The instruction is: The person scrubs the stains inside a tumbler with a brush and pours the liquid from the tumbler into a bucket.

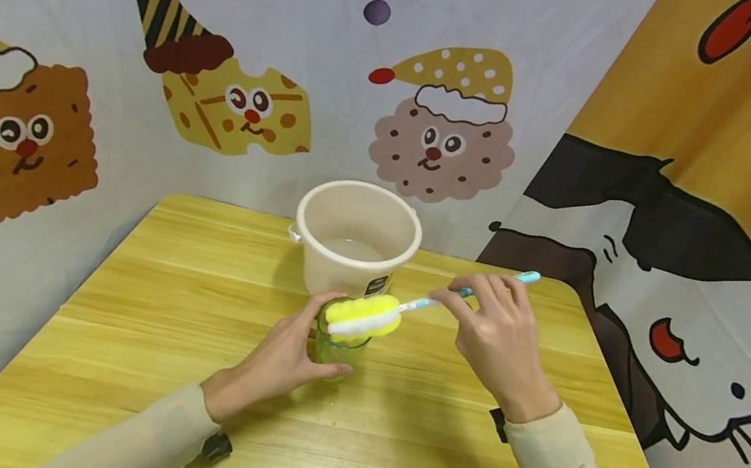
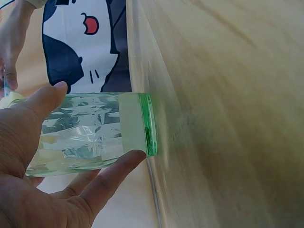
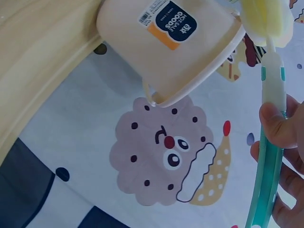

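"Containers first: what stands where?"

"Cream plastic bucket near the middle of the head view, upright, with a pale patch at the bottom; I can't tell whether that is liquid. Just below it in the frame is the green drinking glass, upright, the yellow-and-white sponge of the bottle brush lying across its mouth. I can't tell whether the tip dips inside."

"And the edges?"

"The bucket sits close to the far edge of the wood-grain tabletop. Bare wood stretches left and right of the glass, and down to the bottom of the frame. Patterned cloth hangs behind."

"How are the hands posed?"

"The left hand reaches in from lower left, thumb and fingers spread about the glass's width and wrapped round it. The right hand, from lower right, pinches the brush's blue-and-white handle between thumb and fingers, nearly closed, the handle's end slanting toward the upper right."
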